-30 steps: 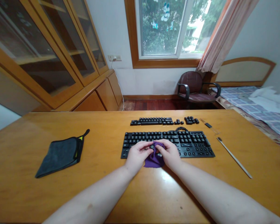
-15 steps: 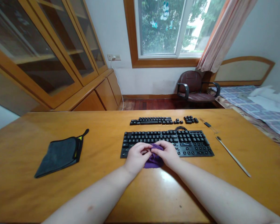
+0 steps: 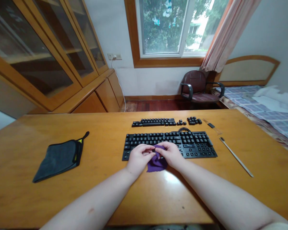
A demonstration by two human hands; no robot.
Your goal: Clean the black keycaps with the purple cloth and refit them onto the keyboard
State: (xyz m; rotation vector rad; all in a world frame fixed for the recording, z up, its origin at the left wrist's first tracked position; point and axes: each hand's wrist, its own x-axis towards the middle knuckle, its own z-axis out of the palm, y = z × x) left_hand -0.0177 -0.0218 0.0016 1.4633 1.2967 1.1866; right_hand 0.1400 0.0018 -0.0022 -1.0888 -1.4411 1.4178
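Observation:
Between my two hands is a crumpled purple cloth (image 3: 156, 164), its lower part hanging toward the table over the keyboard's front edge. My left hand (image 3: 141, 157) pinches it from the left, thumb against fingers. From the right, my right hand (image 3: 171, 154) grips it too, the fingertips of both hands close together. Anything small inside the cloth is hidden. Beneath and behind the hands lies a black keyboard (image 3: 153, 136), with bare key sockets showing at its lower right. Its front middle is covered by my hands.
Behind the keyboard, loose black keycaps (image 3: 158, 122) lie in rows, with a smaller keycap group (image 3: 194, 120) to the right. A wire keycap puller (image 3: 211, 125) and a thin brush (image 3: 237, 157) lie at right. A folded dark grey cloth (image 3: 59, 158) lies at left on the wooden table (image 3: 91, 198).
The purple cloth hangs a little more spread out below my fingers. Both hands still grip it in nearly the same place. The whole view has shifted slightly.

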